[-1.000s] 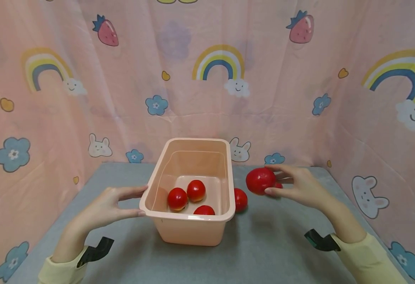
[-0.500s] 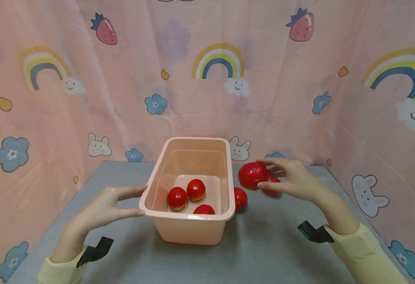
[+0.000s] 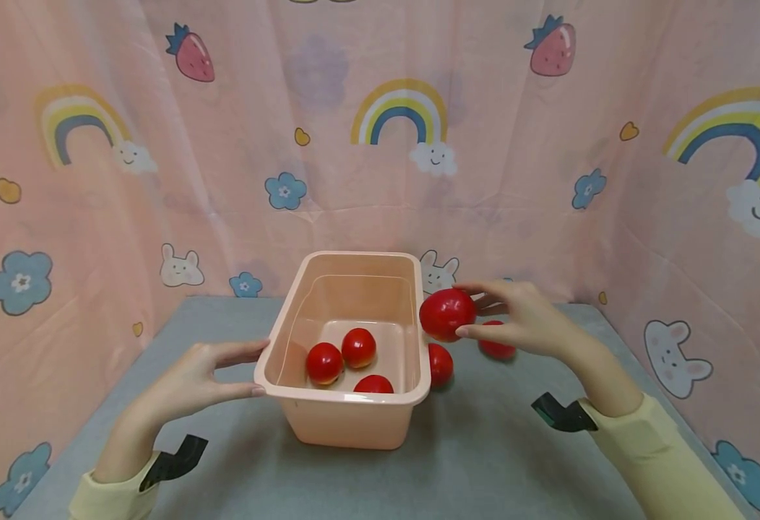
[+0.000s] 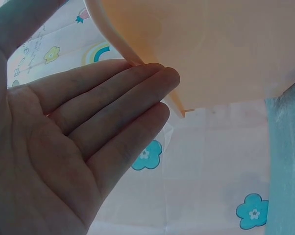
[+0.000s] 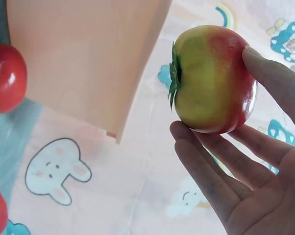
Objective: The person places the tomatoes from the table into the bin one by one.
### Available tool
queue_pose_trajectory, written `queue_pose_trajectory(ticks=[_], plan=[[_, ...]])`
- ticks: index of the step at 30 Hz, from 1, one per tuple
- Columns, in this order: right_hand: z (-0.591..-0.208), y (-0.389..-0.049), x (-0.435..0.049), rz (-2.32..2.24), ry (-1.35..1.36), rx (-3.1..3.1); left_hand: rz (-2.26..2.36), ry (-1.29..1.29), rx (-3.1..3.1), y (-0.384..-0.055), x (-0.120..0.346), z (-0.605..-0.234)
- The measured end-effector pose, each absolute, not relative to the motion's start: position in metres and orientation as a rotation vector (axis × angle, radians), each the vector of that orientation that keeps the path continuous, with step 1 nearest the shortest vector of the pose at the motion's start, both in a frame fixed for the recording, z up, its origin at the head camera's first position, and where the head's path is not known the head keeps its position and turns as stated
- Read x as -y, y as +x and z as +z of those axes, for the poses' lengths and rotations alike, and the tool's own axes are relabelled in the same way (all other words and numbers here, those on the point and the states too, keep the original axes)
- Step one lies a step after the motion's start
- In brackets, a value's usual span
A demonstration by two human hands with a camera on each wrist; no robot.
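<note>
Right grip [image 3: 528, 318] pinches fruit [image 3: 447, 315]; left grip [image 3: 189, 381] touches bin [image 3: 346, 425] (thumb unclear).

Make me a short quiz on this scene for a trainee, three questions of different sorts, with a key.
1. Count: in the head view, how many red fruits show inside the peach bin?
2. True or false: the left hand is holding up a fruit.
3. Multiple choice: in the right wrist view, what colour is the skin of the held fruit next to its green leaves?
A) Blue
B) Yellow-green
C) White

Key
1. Three, one of them partly hidden by the bin's near rim.
2. False. Its fingers touch the bin; the right hand holds the fruit, outside the bin.
3. B.
</note>
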State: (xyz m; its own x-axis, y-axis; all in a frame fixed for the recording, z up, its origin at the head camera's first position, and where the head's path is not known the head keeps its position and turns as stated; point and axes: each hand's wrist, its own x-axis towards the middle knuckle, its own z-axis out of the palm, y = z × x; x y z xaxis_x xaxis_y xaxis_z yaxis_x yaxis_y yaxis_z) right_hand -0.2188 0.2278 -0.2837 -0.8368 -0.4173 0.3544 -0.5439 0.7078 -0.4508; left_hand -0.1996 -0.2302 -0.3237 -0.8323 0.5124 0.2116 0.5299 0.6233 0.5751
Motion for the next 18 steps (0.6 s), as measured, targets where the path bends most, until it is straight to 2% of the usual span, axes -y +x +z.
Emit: queue_pose_trajectory(ticks=[18], plan=[[-0.267,-0.23,-0.2,0.828,0.902,2.656,-0.987,-0.921,2.78,-0.2,0.232,-0.325]])
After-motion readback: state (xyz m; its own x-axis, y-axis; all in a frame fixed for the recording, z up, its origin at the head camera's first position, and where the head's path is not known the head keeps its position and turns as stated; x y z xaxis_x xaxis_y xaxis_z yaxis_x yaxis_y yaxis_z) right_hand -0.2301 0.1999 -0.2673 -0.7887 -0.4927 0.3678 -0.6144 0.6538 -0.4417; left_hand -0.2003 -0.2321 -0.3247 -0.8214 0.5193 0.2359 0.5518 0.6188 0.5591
